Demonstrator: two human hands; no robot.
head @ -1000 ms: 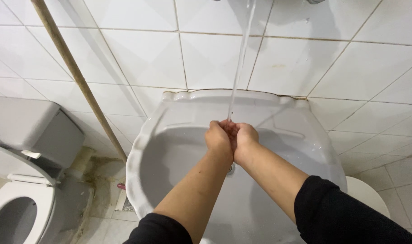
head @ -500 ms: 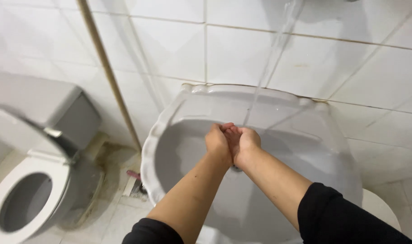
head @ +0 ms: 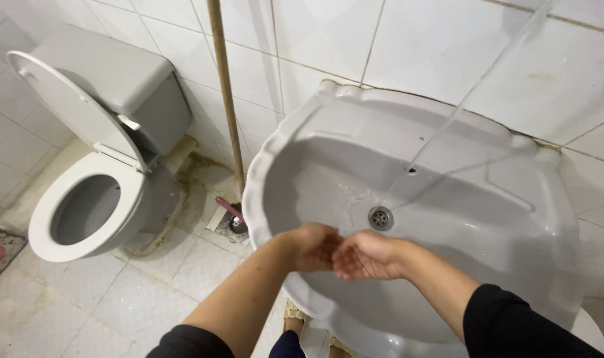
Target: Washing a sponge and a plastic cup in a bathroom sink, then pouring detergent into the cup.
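My left hand [head: 312,246] and my right hand [head: 367,255] are together over the near side of a white wash basin [head: 295,132]. Their fingers touch and curl loosely, and neither hand holds anything. A thin stream of water [head: 448,122] falls slantwise from the upper right into the bowl, landing near the metal drain [head: 380,217], beyond my hands. Both forearms are bare below black sleeves.
A white toilet [head: 83,205] with its lid up and a grey cistern [head: 116,79] stands at the left. A brown pipe [head: 224,86] runs down the tiled wall between toilet and basin. A floor drain [head: 232,222] lies beneath. My sandalled foot [head: 294,325] shows under the basin.
My hands have drawn back out of the water stream to the basin's near side. The view has swung left and down, bringing the toilet and floor fully into sight.
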